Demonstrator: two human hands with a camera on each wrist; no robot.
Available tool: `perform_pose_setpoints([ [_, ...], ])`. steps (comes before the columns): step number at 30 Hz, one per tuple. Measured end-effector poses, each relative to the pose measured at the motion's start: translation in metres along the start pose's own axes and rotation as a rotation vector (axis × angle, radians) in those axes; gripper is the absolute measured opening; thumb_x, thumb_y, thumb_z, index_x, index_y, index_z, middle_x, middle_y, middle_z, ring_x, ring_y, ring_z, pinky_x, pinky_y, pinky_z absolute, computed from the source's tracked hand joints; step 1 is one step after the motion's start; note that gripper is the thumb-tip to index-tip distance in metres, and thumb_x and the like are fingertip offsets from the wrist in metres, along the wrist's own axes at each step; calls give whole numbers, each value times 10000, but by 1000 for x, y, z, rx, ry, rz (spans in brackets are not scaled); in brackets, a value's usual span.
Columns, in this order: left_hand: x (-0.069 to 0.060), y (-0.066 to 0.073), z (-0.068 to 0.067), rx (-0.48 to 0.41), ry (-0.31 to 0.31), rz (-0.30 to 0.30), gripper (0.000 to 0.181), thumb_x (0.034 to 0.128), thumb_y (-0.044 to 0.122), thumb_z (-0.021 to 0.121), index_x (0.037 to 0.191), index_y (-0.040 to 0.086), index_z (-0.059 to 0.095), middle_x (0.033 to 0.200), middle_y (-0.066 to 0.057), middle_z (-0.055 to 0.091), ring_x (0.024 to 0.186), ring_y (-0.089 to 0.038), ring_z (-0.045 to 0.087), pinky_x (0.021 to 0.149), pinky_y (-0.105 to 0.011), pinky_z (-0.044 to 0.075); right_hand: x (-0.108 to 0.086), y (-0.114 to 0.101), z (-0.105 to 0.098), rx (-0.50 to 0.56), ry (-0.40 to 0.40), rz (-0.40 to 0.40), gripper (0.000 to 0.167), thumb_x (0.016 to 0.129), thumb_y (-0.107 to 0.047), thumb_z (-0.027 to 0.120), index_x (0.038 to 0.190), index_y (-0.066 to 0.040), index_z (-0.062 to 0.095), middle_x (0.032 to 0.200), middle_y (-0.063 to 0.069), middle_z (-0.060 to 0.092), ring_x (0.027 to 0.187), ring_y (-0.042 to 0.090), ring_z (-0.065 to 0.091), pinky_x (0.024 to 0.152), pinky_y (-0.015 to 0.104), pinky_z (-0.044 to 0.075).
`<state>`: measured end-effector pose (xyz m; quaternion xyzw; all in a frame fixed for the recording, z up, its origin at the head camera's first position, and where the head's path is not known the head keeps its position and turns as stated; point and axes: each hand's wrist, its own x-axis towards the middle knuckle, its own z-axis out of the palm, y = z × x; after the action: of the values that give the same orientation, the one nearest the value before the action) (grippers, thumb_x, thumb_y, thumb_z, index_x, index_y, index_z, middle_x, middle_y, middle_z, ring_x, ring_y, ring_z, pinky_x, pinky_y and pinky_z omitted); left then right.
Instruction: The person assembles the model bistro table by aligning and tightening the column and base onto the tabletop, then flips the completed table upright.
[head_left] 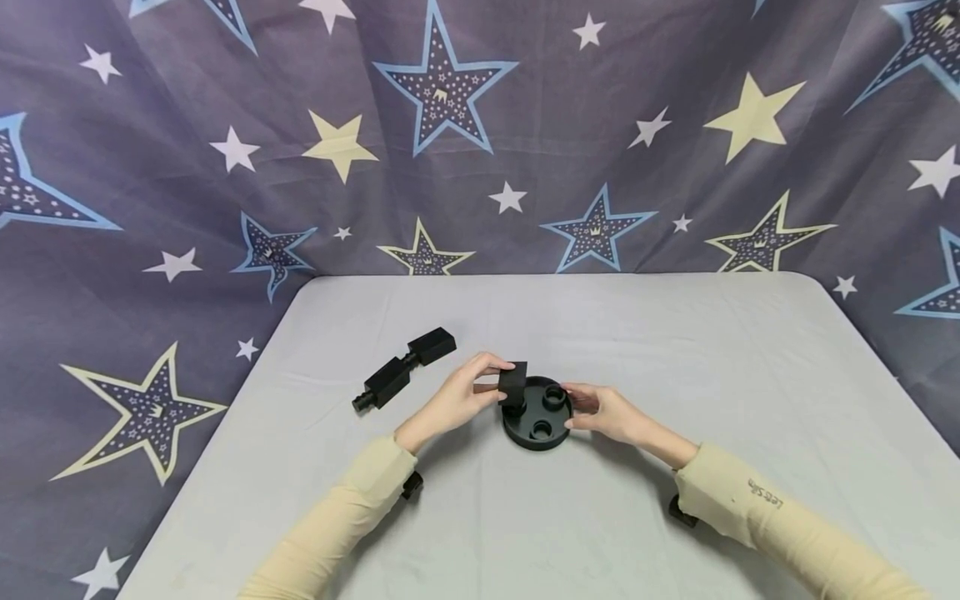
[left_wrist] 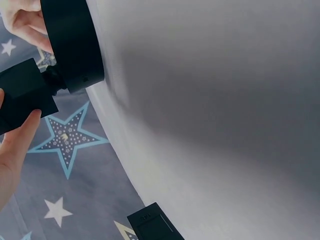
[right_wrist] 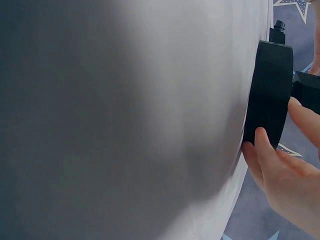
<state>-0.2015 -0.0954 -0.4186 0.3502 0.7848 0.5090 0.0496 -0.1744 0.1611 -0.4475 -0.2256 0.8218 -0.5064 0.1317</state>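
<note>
Backdrop: Across the whole width of my head view hangs a dark purple-grey cloth, printed with white, yellow and blue-edged stars.
Table: Below the cloth I see a pale, smooth top with rounded far corners.
Far-left blocks: Two black oblong pieces lie end to end on a slant, the near block toward the left and the far block beyond it. A narrow neck sits between them, and a short stub pokes out at the near end. I cannot tell whether the two are fastened together.
Left hand: It comes in from the lower left in a cream sleeve and pinches the upright block between thumb and fingers.
Upright block: Black and flat-sided, it stands above the left part of the round base. My left wrist view shows a slimmer neck where it meets the base; how deep that neck sits, I cannot tell.
Round base: A shallow black dish with a raised rim, it rests flat on the table between the hands. Two round sockets show inside, one at the far right, one toward me.
Right hand: It grips the base's right edge, thumb at the upper rim and fingertips against the side wall.
Right sleeve: Also cream, with dark lettering on the forearm.
</note>
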Motion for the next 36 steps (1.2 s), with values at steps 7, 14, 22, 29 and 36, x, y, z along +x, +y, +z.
perform_pose_setpoints([
  [7, -1, 3, 5, 46, -9, 8, 380, 774, -92, 606, 1127, 22, 525, 1114, -105, 491, 1078, -225, 492, 823, -229, 473, 0, 2, 1, -31, 13, 9, 567, 788, -64, 650, 1264, 109, 395, 1242, 282, 443, 1099, 395, 466, 914, 430, 404],
  [14, 0, -2, 7, 55, 6, -4, 369, 796, -76, 587, 1144, 24, 513, 1116, -122, 498, 1067, -247, 505, 801, -204, 478, 1, 1, 2, -11, 8, 18, 567, 785, -60, 652, 1268, 94, 400, 1250, 263, 447, 1109, 380, 466, 929, 426, 393],
  [22, 6, 7, 17, 171, 130, -91, 309, 774, 179, 687, 1020, 67, 538, 1031, -69, 508, 975, -191, 545, 729, -180, 497, 0, 2, 1, -15, 9, 33, 565, 791, -58, 645, 1276, 88, 395, 1232, 278, 456, 1106, 389, 465, 911, 444, 405],
  [29, 15, 21, 30, 434, 258, -69, 347, 728, 322, 719, 879, 83, 516, 903, -52, 441, 718, -161, 504, 606, -211, 470, -1, 0, -1, -29, -3, 51, 562, 802, -71, 638, 1289, 67, 392, 1247, 273, 445, 1112, 385, 461, 894, 442, 421],
  [36, 15, 17, 33, 493, 272, -8, 292, 757, 288, 677, 888, 87, 509, 907, -36, 444, 681, -147, 493, 578, -207, 443, -1, 0, 0, -24, 0, 37, 566, 795, -75, 647, 1279, 78, 398, 1239, 272, 454, 1108, 382, 467, 903, 443, 414],
])
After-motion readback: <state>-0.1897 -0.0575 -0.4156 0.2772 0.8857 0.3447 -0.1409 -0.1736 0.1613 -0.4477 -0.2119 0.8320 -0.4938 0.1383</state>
